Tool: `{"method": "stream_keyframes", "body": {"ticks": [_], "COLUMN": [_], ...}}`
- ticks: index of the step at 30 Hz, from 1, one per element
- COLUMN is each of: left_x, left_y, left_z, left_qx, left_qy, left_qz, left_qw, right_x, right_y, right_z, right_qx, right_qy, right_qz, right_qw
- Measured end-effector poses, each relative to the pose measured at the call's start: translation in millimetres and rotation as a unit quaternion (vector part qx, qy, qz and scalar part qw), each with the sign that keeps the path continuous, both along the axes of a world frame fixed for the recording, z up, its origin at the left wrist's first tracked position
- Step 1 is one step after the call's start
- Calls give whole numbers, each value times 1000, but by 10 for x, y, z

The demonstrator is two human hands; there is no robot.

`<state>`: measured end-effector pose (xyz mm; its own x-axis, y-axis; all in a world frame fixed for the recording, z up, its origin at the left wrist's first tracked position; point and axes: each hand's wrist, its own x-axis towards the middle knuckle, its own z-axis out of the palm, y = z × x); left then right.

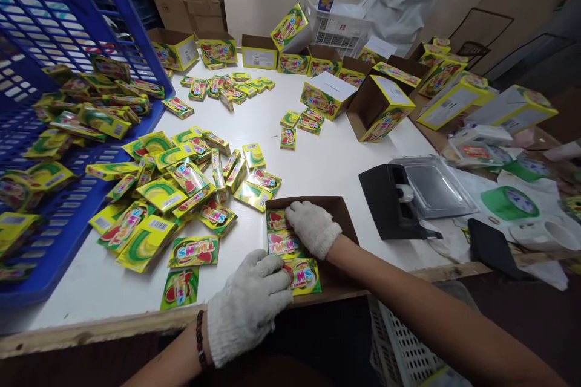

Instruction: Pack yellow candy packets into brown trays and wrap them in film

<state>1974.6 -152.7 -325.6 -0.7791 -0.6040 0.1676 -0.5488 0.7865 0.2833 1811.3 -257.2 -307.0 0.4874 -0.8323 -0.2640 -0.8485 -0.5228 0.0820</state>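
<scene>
An open brown carton [342,211] lies near the front edge of the white table, with a few small TWINS boxes in a column along its left side. My left hand [252,305], in a white knit glove, has its fingers closed on the left end of the nearest small TWINS box [306,277]. Inside the carton, my gloved right hand [313,230] curls its fingers over the right end of the farthest small TWINS box [276,219]; its fingertips are partly hidden. Between the hands lies another small TWINS box [284,243].
Left of the carton is a loose pile of small boxes [167,187]. A tipped blue crate [149,112] holds more. Open display cartons [218,51] line the back. To the right are a black tape dispenser [385,202], a clear plastic tray [438,184] and green tape [508,201].
</scene>
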Motion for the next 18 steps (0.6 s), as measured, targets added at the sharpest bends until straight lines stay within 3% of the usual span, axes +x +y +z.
{"method": "stream_keyframes", "body": {"ticks": [4, 9, 11, 14, 16, 18], "left_x": [-1, 64, 109, 194, 280, 415], "left_y": [-6, 12, 27, 76, 124, 166], "left_z": [43, 117, 136, 106, 42, -35], "left_qx": [7, 22, 22, -4, -49, -86], "left_qy": [-35, -32, -19, 41, 106, 160], "left_qz": [-6, 7, 18, 30, 56, 122], "left_qw": [999, 999, 999, 999, 992, 976], "right_x": [150, 95, -40, -236, -304, -314], "right_y": [-1, -115, -93, 90, 272, 444], "right_z": [-30, 78, 180, 281, 267, 202], "right_qx": [29, 91, 113, 187, 255, 282], "right_qy": [7, -6, -39, -97, -121, -135], "right_qz": [-34, 41, 33, -64, -80, -72], "right_qw": [999, 995, 992, 976, 956, 947]}}
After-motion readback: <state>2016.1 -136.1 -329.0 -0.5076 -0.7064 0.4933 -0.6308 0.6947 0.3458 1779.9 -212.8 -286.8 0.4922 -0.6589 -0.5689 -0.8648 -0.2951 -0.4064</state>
